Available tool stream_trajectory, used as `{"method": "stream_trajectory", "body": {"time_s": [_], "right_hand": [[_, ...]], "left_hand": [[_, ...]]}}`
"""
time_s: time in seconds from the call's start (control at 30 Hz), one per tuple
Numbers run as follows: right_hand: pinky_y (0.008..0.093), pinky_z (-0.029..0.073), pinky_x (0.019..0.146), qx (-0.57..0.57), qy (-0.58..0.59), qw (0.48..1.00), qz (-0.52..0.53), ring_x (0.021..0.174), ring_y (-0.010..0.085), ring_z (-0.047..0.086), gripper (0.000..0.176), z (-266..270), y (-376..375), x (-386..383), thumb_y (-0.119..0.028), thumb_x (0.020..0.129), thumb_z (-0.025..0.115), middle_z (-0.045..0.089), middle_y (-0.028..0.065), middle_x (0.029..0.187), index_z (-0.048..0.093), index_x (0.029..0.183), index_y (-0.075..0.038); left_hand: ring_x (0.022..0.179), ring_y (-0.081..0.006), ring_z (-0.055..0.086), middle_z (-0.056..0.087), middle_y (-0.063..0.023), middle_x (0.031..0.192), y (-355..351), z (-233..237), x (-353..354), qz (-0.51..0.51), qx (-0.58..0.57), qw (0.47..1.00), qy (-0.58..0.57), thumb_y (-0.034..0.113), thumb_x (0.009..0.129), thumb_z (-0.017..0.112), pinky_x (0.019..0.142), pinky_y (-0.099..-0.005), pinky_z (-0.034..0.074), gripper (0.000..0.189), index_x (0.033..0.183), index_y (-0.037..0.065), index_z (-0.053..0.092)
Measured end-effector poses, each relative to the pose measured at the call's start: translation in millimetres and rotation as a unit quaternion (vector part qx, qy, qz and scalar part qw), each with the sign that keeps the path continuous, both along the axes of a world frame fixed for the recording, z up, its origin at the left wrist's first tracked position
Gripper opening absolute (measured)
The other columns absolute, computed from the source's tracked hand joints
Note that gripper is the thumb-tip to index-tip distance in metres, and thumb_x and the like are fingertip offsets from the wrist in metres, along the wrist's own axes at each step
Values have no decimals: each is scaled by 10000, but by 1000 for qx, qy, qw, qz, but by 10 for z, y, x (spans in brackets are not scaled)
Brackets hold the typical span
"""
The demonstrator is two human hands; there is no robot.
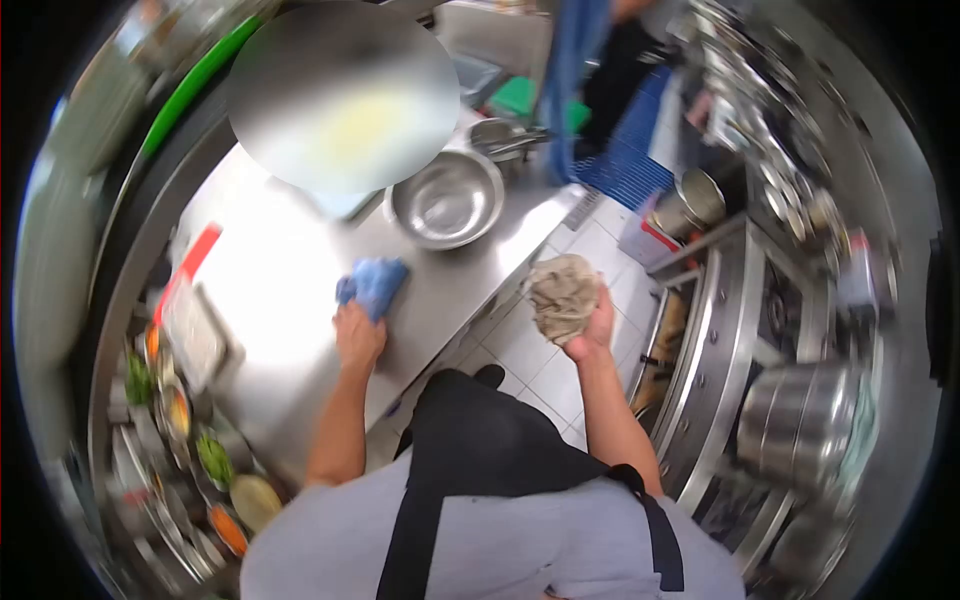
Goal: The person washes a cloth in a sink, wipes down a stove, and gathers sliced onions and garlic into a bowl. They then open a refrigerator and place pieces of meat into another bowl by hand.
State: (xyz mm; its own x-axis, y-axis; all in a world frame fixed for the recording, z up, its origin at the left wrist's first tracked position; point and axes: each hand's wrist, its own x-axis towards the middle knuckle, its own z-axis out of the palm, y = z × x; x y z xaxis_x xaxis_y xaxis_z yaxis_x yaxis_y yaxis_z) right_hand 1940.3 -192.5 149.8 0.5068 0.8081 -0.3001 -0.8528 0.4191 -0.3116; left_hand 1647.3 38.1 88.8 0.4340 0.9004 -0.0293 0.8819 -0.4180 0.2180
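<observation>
My left hand [360, 338] is closed on a crumpled blue cloth [375, 284], which rests on the steel worktop [290, 250]. Over the tiled floor, to the right of the worktop's edge, my right hand [597, 325] holds up a bunched beige cloth [563, 298]. That cloth hides most of the fingers. A shiny metal bowl [446, 199] stands on the worktop just beyond the blue cloth.
Food containers [215, 458] line the left side, near a white tub [193, 335]. On the right are a stove [715, 330] and a large steel pot [798, 420]. Ahead, a person in dark trousers [620, 85] stands by a blue mat [632, 140]. A blurred oval covers the worktop's far part.
</observation>
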Motion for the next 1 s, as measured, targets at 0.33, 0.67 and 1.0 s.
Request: {"method": "stream_trajectory", "body": {"time_s": [0.33,0.67,1.0], "right_hand": [[505,524,852,-105,8,958,-267,977,362,632,450,-394,-1189,899,-343,968,335,638,189,1105,578,1143,-7],[491,456,968,-411,-71,722,-552,1173,384,548,739,491,-2351,3939,-600,947,409,487,220,1362,510,1287,49],[529,412,1001,-227,-63,962,139,1207,320,527,940,-992,-1052,189,-717,882,397,509,219,1346,276,1442,29]], "left_hand": [[1029,-434,600,632,-276,1073,488,78,-243,-24,-142,985,-93,266,801,570,904,-459,456,478,1163,-45,567],[849,-329,645,654,-200,944,-10,443,-469,77,-259,956,-110,249,818,574,750,-426,501,405,1103,-39,602],[917,-239,626,624,-132,1055,-1356,737,578,-140,-422,819,-362,313,887,641,800,-401,507,458,1191,-16,549]]}}
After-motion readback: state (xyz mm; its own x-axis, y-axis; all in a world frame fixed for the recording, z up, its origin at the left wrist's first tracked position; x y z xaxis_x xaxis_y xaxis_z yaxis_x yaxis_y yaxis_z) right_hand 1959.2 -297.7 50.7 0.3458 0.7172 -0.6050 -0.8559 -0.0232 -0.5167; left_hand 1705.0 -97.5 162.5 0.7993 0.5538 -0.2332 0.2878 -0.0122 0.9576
